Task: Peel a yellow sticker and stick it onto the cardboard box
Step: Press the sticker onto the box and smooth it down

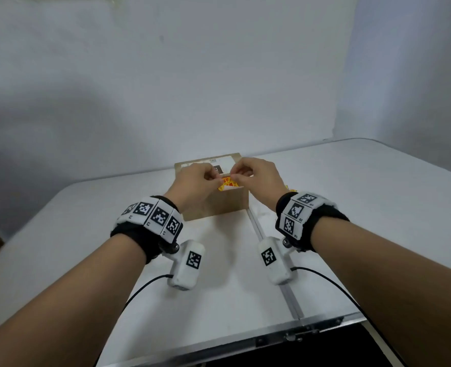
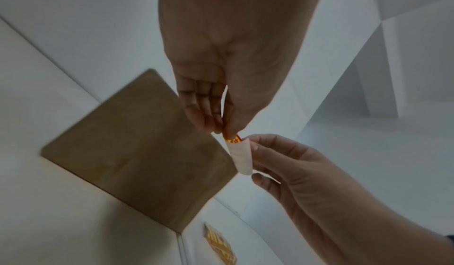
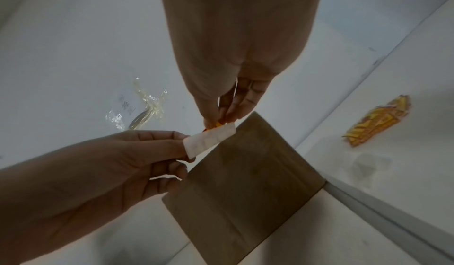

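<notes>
Pinching a yellow sticker [image 1: 227, 183] between them, the left hand [image 1: 196, 185] and right hand [image 1: 256, 176] meet just above the cardboard box [image 1: 219, 205]. Left thumb and fingers [image 2: 209, 111] grip the printed yellow-and-red end; right fingers [image 3: 236, 106] pinch the opposite end, with the white backing paper [image 2: 242, 158] curling between the two grips. Below the grips, the box rests on the white table [image 1: 377, 194]. Beside the right wrist, a pile of spare yellow stickers [image 3: 378, 121] lies on the table.
</notes>
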Demonstrator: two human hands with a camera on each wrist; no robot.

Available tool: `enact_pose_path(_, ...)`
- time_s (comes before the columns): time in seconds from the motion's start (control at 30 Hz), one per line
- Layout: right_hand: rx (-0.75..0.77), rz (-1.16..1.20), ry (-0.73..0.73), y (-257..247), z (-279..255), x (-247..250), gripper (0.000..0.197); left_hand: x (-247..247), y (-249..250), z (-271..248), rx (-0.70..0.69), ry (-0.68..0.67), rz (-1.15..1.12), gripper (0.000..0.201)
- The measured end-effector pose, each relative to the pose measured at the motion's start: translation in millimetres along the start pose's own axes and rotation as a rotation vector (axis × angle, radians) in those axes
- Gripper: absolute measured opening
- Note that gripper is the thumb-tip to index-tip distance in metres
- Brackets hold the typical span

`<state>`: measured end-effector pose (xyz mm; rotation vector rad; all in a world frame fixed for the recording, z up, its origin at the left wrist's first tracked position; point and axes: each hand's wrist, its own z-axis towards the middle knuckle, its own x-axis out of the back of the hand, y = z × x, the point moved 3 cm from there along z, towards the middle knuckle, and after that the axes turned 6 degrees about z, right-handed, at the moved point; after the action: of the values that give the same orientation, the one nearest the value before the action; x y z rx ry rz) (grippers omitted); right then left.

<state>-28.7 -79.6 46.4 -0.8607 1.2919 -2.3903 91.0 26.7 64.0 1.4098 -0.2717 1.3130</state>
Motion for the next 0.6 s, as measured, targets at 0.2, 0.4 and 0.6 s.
enact_pose_path(0.2, 0.08, -0.234, -0.108, -15.2, 8.8, -30.6, 0.008, 16.2, -30.0, -8.7, 0.039, 0.025, -0.004, 0.01)
enact_pose_path(0.4, 0.067, -0.217, -0.036, -9.3, 14.2, -31.2, 0.005, 29.0, -32.0, -12.3, 0.031, 0.239, -0.148, 0.035)
enact_pose_path(0.6, 0.104, -0.27, -0.085, -1.6, 17.8, -30.7, 0.001, 20.9, -31.7, 0.8, -0.025, 0.113, 0.076, 0.036)
